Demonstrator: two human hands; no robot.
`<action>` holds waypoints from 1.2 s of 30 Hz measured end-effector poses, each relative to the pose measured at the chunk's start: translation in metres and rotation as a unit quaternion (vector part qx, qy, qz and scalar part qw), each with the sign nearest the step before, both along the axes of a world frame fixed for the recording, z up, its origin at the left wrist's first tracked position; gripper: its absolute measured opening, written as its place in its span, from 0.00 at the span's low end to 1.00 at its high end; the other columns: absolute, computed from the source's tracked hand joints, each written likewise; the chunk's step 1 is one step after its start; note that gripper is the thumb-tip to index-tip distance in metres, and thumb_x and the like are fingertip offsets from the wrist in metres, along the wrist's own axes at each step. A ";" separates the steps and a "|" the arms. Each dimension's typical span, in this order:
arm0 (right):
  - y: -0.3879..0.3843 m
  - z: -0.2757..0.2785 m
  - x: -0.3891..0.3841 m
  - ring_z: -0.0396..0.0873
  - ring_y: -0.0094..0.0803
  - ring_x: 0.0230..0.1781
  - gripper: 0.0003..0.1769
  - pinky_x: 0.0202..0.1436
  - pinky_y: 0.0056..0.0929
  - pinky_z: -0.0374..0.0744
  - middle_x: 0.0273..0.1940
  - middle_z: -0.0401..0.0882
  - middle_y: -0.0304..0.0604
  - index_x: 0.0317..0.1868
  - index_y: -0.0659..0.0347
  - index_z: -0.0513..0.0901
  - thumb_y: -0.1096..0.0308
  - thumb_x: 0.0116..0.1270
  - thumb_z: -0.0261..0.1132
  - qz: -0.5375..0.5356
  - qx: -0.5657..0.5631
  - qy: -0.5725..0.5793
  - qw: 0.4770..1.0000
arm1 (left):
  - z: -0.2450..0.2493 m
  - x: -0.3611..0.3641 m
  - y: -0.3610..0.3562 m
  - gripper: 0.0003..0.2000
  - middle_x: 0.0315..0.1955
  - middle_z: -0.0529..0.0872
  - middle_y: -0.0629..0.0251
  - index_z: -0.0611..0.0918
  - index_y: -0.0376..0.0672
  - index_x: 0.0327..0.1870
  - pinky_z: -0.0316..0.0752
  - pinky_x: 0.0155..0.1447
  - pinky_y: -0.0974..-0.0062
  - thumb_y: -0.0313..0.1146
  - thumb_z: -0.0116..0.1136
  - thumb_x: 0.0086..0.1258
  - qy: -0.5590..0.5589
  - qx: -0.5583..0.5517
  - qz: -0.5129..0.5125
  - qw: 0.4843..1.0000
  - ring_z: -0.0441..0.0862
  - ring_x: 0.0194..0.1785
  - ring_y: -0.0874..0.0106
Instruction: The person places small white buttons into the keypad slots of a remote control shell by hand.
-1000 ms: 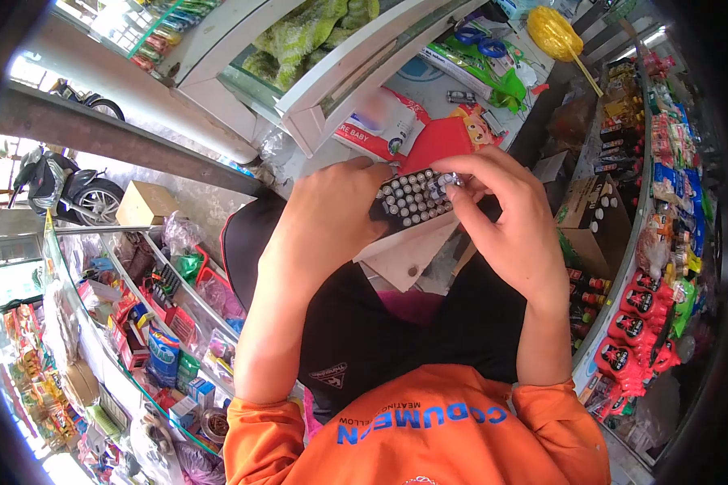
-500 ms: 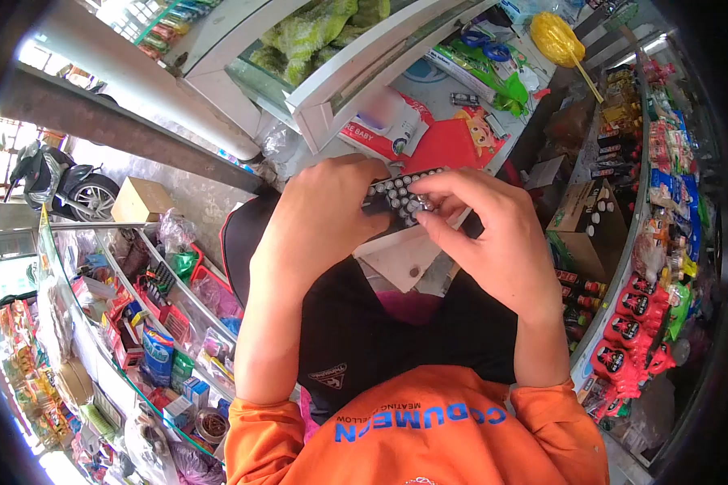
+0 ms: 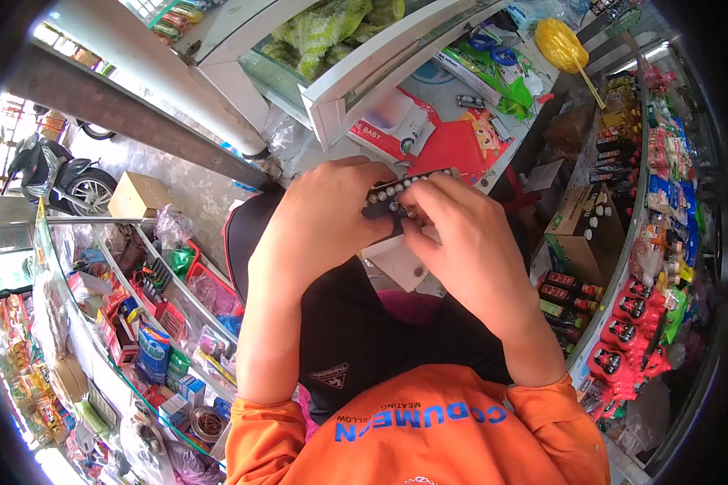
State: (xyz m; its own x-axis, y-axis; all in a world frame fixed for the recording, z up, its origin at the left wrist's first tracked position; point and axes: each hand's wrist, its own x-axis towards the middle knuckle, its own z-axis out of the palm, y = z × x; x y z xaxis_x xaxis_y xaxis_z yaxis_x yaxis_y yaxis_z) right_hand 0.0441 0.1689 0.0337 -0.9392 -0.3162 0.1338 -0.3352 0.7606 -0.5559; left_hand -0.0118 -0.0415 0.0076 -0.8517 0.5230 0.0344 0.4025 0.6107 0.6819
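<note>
My left hand (image 3: 323, 218) is wrapped round the left end of a dark box of batteries (image 3: 390, 192), held above my lap. Rows of round silver battery ends face up along its far side. Fingers and thumb of my right hand (image 3: 465, 234) close in a pinch over the box's near right part. A small silver battery end shows by the right fingertips; the rest of it is hidden. My right hand covers much of the box's right half.
Beyond my hands, a counter holds a red-and-white box (image 3: 392, 125), loose batteries (image 3: 470, 102) and blue-handled scissors (image 3: 493, 50). Bottles and red packs (image 3: 615, 356) line the right shelf. A glass case of goods (image 3: 154, 352) stands left, with a cardboard box (image 3: 137, 196) and motorbike behind.
My right hand has moved down and left, bringing its pinched fingers from above the battery box into its near part. My left hand keeps its hold. The view has shifted slightly.
</note>
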 end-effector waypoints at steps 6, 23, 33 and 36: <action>0.010 -0.004 0.001 0.92 0.49 0.45 0.15 0.51 0.42 0.91 0.46 0.87 0.49 0.58 0.65 0.89 0.79 0.72 0.77 0.014 -0.044 0.002 0.999 | -0.001 -0.001 -0.008 0.21 0.49 0.95 0.45 0.93 0.35 0.59 0.87 0.60 0.56 0.31 0.77 0.64 -0.026 0.048 0.000 0.999 0.94 0.52 0.47; 0.049 -0.006 -0.009 0.88 0.53 0.51 0.12 0.58 0.50 0.83 0.45 0.90 0.49 0.57 0.61 0.91 0.67 0.78 0.76 -0.089 -0.056 0.127 0.986 | 0.004 0.004 0.002 0.18 0.49 0.95 0.48 0.92 0.39 0.56 0.86 0.60 0.53 0.31 0.77 0.65 -0.023 -0.021 0.042 0.999 0.93 0.53 0.45; 0.114 -0.073 -0.064 0.86 0.57 0.60 0.17 0.64 0.54 0.83 0.53 0.87 0.55 0.57 0.65 0.89 0.62 0.78 0.78 -0.271 0.089 0.084 0.955 | 0.001 0.005 0.002 0.18 0.49 0.94 0.48 0.92 0.39 0.56 0.86 0.58 0.53 0.32 0.77 0.66 -0.017 -0.032 0.059 0.998 0.93 0.51 0.45; 0.114 -0.069 -0.063 0.89 0.60 0.56 0.17 0.63 0.52 0.85 0.51 0.91 0.56 0.57 0.67 0.89 0.62 0.78 0.78 -0.271 0.075 0.095 0.955 | 0.001 0.005 0.002 0.18 0.48 0.94 0.48 0.92 0.39 0.56 0.86 0.57 0.54 0.33 0.78 0.66 -0.014 -0.030 0.048 0.998 0.93 0.48 0.46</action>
